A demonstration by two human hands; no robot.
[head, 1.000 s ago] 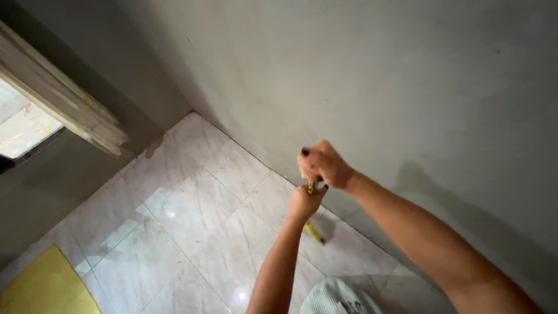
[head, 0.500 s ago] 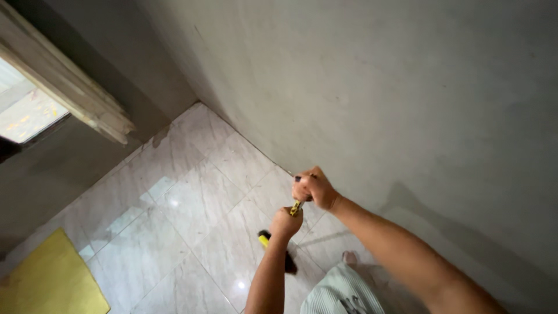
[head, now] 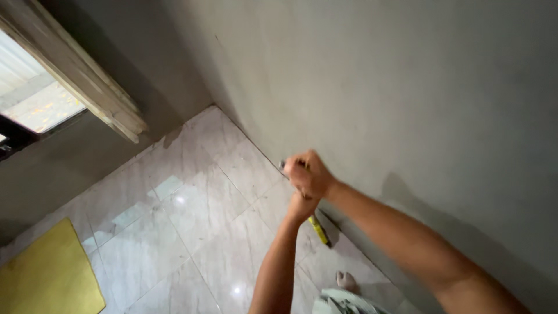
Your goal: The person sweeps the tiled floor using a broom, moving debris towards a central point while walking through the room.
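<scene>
Tool (head: 318,230): long and thin, with a yellow and black handle. The handle end sticks out below the grip, slanting down toward the floor. A small dark metal end shows just above the grip, right at the wall; whether it touches the plaster I cannot tell.

Right hand (head: 309,173): fist closed tight round the upper part of the tool, knuckles toward the wall. Left hand (head: 302,207): directly beneath it and touching it, fingers wrapped shut round the same shaft. Both arms are stretched out and down from the person.

Wall (head: 407,87): grey, bare plaster, just beyond the grip. It looks smooth, with faint mottling.

Floor (head: 192,221): pale marble tiles, glossy, below and to the left of the grip. A bare foot (head: 347,281) stands below the grip, near the base of the wall. A bit of pale cloth (head: 343,302) sits just under the foot.

Yellow mat (head: 49,276): well to the left and lower. Window frame (head: 87,93): far up and left, with daylight behind it.

Judgement: a two-handed working stroke along the low part of the wall appears to be in hand. Any further pass would call for firm, even pressure, with the tip kept flat to the wall and the handle clear of the foot.
</scene>
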